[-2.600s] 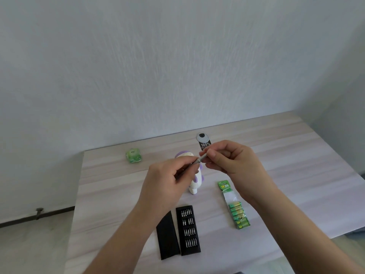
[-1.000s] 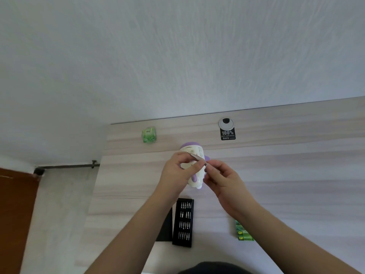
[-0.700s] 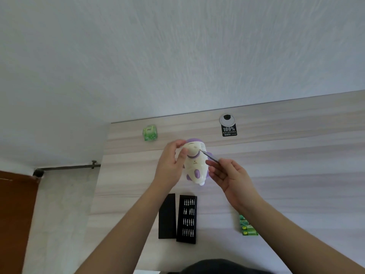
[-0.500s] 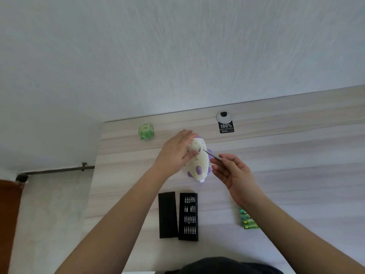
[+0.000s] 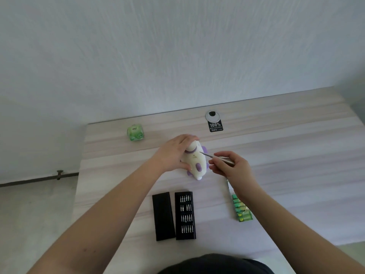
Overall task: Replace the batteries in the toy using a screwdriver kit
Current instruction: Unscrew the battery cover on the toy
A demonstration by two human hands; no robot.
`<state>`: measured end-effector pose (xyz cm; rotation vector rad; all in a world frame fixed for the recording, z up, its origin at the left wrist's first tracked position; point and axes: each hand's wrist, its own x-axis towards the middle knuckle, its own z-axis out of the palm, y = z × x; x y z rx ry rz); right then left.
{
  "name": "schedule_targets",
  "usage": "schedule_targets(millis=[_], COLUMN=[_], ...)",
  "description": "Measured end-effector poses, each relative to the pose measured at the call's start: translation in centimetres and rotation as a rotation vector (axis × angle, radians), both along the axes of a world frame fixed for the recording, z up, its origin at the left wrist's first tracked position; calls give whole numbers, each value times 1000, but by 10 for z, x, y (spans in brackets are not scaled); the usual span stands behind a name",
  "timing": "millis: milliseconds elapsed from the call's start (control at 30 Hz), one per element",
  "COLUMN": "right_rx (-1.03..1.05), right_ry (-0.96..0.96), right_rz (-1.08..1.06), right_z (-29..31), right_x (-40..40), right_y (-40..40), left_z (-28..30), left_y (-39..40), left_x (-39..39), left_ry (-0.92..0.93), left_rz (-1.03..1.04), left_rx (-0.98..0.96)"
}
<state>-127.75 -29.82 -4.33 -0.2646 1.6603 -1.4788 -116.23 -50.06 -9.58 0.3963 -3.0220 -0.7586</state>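
While the left hand [image 5: 173,153] grips the white-and-purple toy [image 5: 195,161] lying on the table [image 5: 286,155], the right hand [image 5: 230,165] pinches a screwdriver [image 5: 215,157], tip against the toy.

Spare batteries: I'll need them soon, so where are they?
The green batteries lie on the table, partly under the right forearm, right of the open bit case.

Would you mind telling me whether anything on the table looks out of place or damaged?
Nothing stands out. The toy lies on its side only because the left hand steadies it for the screwdriver; the bit case and batteries lie tidily.
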Motion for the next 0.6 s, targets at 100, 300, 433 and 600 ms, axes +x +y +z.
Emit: schedule_targets(millis=[100,300,433,600], right_rx=[102,254,305,353], right_ry=[208,479,543,616], right_rz=[83,133,176,203], right_z=[2,3,2,-3], right_x=[-4,-9,-10,-11], right_y=[-2,-12,-19,-24], left_z=[-2,-8,-17,-19], left_y=[9,29,36,42], left_x=[-1,-5,-11,-15], left_ry=[34,110,175,247], left_rz=[69,224,293,353], left_rx=[-20,-151,-208,-160])
